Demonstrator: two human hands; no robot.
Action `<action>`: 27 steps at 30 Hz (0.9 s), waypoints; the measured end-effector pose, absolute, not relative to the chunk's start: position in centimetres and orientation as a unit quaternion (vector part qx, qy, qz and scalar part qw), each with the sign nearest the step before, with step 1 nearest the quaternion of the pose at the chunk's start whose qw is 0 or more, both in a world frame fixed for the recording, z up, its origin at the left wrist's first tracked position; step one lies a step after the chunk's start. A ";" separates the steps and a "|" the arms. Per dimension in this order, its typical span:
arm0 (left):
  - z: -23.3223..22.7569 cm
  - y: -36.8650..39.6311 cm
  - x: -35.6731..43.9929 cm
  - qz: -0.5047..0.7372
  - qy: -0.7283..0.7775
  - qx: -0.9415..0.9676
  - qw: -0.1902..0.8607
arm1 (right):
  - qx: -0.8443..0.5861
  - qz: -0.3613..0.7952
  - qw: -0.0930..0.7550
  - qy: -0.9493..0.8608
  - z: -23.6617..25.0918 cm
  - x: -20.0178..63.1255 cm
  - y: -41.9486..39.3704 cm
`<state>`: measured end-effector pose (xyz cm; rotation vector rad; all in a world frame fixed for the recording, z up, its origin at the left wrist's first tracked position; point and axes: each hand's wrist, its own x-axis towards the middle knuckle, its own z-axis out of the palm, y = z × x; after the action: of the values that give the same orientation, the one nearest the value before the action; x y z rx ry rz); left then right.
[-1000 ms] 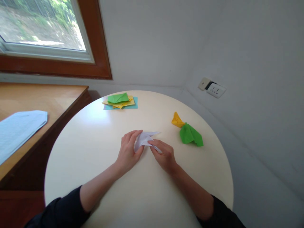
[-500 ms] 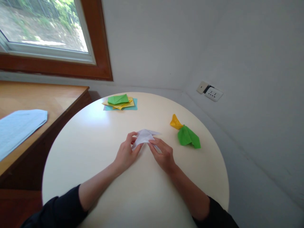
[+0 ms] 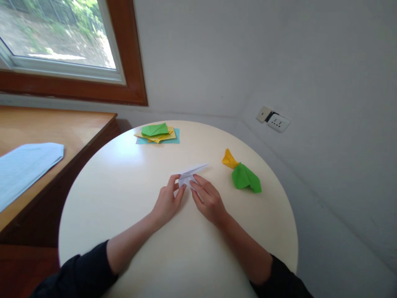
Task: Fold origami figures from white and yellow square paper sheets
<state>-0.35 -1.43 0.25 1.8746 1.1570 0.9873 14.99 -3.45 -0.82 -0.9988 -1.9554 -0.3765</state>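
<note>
Since half a second ago, the white paper (image 3: 187,177) has turned and narrowed between the hands, its far tip lifting a little up the view, while the right hand (image 3: 209,200) has shifted inward along it. Its long axis now slants across the round counter (image 3: 124,207), and the slender tip points away from the person and rightward, roughly toward the yellow folded piece (image 3: 229,159) but well short of it. The left hand (image 3: 167,198) pinches the paper's left end between thumb and fingers. The right hand is half curled, fingertips on the nearer right part; whether its thumb grips as well, I cannot tell.

The paper is thin and crisp, creased into a long sharp spike with a wider, layered body. Beyond the right hand, the small pointed yellow piece touches a green folded piece (image 3: 246,178), matte, angular and ridged. Near the far edge lies a stack: green fold (image 3: 155,129) on top, yellow paper (image 3: 170,135) beneath, flat blue paper (image 3: 176,140) lowest. The counter's top is smooth, cream-white and faintly glossy.
</note>
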 end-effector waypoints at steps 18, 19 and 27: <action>-0.9 0.1 -0.5 0.470 0.419 0.682 0.370 | -0.405 -0.170 0.379 -0.814 -1.1 13.6 -3.9; -1.0 0.1 -0.5 0.474 0.419 0.678 0.375 | -0.407 -0.165 0.383 -0.813 -1.0 13.6 -3.9; -0.7 -0.1 -0.3 0.503 0.366 0.631 0.463 | -0.410 -0.179 0.399 -0.800 -1.0 13.4 -3.9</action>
<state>-0.29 -0.13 -0.74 1.5515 0.8999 1.2377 13.40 -3.87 -0.99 -1.0382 -2.0262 -0.4540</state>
